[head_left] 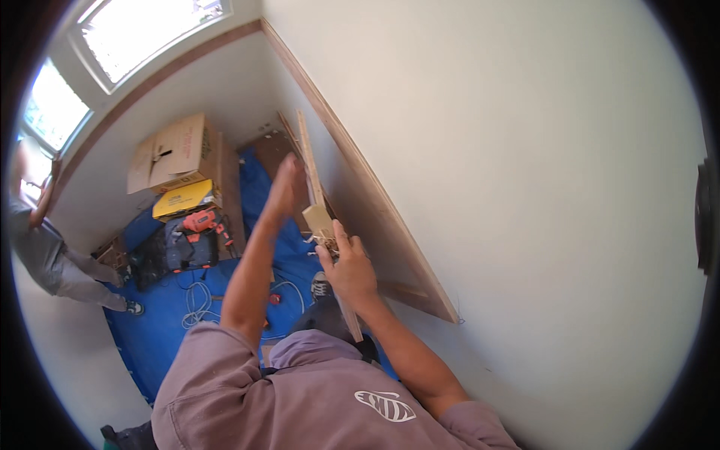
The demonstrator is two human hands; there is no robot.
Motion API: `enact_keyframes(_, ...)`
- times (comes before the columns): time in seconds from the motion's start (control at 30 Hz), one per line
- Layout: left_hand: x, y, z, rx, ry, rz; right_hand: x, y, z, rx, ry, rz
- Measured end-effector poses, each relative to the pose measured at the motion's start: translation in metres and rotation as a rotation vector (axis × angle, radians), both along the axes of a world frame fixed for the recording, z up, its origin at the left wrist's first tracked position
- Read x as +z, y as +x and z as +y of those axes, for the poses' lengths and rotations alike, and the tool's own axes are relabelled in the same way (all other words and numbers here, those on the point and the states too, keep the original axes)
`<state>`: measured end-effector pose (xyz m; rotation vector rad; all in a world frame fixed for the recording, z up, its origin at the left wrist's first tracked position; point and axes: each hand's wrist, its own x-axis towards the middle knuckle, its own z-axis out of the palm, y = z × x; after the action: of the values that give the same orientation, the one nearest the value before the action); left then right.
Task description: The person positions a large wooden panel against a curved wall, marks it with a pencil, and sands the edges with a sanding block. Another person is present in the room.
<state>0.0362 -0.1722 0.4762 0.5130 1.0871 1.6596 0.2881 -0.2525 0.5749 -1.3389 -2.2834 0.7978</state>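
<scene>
A long narrow wooden strip [309, 157] runs away from my body, beside the right-hand wall. On it sits a pale wooden block that looks like a hand plane [318, 222], with curled shavings [324, 241] bunched at its near end. My right hand [351, 276] is closed about the near part of this plane, thumb on the left and fingers on the right. Farther along, my left hand [286, 182] is beside the strip's left side. Motion smears its fingers, and whether it touches the strip is unclear.
A wooden rail [360, 169] edges the wall at right. Cardboard box [176, 154], yellow box [184, 200], red power drill [201, 220] and dark tool case [191, 253] stand left. A pale cord [196, 307] lies on blue sheeting [150, 337]. Another person [45, 247] stands far left.
</scene>
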Motion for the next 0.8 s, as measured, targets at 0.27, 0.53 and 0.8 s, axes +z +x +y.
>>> enact_keyframes(0.27, 0.035, 0.16, -0.234, -0.5, -0.213, -0.09, 0.005, 0.037, -0.025, 0.034, -0.002, -0.094)
enact_keyframes(0.53, 0.083, 0.174, -0.254, -0.093, -0.24, 0.827, -0.005, 0.048, -0.018, 0.099, 0.174, -0.203)
enact_keyframes(0.8, 0.094, 0.139, -0.186, -0.039, 0.184, 1.269, -0.008, 0.048, -0.019, 0.086, 0.245, -0.209)
